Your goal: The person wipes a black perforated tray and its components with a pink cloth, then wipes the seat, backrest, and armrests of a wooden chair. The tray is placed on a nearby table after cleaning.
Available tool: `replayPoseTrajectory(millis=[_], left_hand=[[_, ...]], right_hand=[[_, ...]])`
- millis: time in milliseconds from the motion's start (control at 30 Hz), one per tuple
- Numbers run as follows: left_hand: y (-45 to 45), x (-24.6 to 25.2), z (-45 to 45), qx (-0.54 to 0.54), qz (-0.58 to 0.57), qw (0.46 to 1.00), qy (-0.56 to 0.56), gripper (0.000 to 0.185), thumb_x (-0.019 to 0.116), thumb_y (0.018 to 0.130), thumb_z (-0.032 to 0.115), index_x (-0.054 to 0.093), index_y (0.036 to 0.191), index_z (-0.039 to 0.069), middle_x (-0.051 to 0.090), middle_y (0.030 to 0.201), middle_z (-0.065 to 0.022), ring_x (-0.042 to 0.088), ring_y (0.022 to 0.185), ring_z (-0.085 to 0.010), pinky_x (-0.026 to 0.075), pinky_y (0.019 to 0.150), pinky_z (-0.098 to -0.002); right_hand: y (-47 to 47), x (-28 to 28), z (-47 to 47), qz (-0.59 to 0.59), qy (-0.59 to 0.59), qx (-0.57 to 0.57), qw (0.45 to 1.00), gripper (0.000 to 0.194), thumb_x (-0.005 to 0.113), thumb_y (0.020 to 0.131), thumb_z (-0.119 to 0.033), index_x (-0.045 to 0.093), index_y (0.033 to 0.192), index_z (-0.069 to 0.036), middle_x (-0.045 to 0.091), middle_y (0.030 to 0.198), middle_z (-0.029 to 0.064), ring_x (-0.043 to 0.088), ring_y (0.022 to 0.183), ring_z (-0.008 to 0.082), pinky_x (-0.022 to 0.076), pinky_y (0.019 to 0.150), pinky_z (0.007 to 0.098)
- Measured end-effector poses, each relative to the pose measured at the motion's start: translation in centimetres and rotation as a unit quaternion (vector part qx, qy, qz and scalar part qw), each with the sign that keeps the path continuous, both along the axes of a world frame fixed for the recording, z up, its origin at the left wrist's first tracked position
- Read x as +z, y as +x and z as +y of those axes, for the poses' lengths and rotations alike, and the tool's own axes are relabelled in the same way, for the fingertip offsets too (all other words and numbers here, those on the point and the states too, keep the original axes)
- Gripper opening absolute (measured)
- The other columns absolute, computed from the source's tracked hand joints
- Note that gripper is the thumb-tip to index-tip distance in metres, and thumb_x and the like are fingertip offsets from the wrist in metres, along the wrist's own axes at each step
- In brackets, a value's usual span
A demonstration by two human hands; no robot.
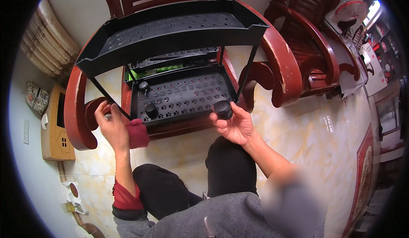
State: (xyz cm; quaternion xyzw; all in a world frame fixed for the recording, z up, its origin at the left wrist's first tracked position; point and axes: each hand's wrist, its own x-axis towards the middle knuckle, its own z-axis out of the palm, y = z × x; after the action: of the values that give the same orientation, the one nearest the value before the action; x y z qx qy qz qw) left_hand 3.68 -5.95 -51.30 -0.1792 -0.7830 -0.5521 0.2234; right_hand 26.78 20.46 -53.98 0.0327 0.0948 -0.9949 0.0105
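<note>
My right hand (236, 123) holds a round black caster wheel (223, 109) in its fingers, in front of a black plastic shelf rack. My left hand (113, 126) is raised with bent fingers beside the rack's front left post (108, 95); a small pale thing shows by the fingertips, too unclear to name. A maroon cloth (138, 135) is right beside this hand; whether the hand grips it is unclear. The upper tray (172, 43) stands on thin black posts above a lower tray (188, 89) with paw-print holes. Two more black casters (143, 86) (151, 110) are in the lower tray.
The rack stands on a reddish wooden armchair (286, 78) with worn curved arms. Another wooden chair (306, 46) is at the right. By the left wall are a yellow-brown box (52, 129) and a curtain (51, 40). My knees (231, 167) are just below the rack.
</note>
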Motion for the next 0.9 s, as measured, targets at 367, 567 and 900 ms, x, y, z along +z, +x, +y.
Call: replayPoseTrajectory(millis=[367,567,900], left_hand=[[9.3,-2.7,11.9,-0.278,0.175,0.850,-0.413,0.036,0.070,0.089,0.031,0.061,0.114,0.007,0.067,0.102,-0.0096,0.066,0.097,-0.0300,0.055,0.071,-0.0408],[8.6,-5.0,14.4,-0.286,0.169,0.778,-0.534,0.028,0.071,0.085,0.031,0.059,0.096,0.009,0.065,0.092,-0.0071,0.064,0.091,-0.0292,0.054,0.073,-0.0427],[7.2,1.9,14.2,-0.255,0.147,0.807,-0.511,0.024,0.075,0.082,0.029,0.064,0.090,0.010,0.068,0.087,-0.0055,0.065,0.087,-0.0286,0.054,0.074,-0.0428]], right_hand=[[4.9,-1.6,1.1,-0.140,0.109,-0.179,0.968,0.040,0.059,0.100,-0.042,0.060,0.118,-0.006,0.061,0.095,0.0098,0.052,0.065,0.0160,0.0473,0.062,0.0308],[9.6,-3.8,2.4,-0.239,0.240,-0.268,0.902,0.044,0.070,0.093,-0.017,0.052,0.132,-0.010,0.057,0.102,0.0045,0.063,0.080,0.0168,0.0552,0.073,0.0333],[6.1,-5.6,2.5,-0.220,0.386,-0.206,0.872,0.053,0.069,0.094,-0.017,0.045,0.138,0.000,0.062,0.108,0.0076,0.067,0.087,0.0170,0.0572,0.078,0.0319]])
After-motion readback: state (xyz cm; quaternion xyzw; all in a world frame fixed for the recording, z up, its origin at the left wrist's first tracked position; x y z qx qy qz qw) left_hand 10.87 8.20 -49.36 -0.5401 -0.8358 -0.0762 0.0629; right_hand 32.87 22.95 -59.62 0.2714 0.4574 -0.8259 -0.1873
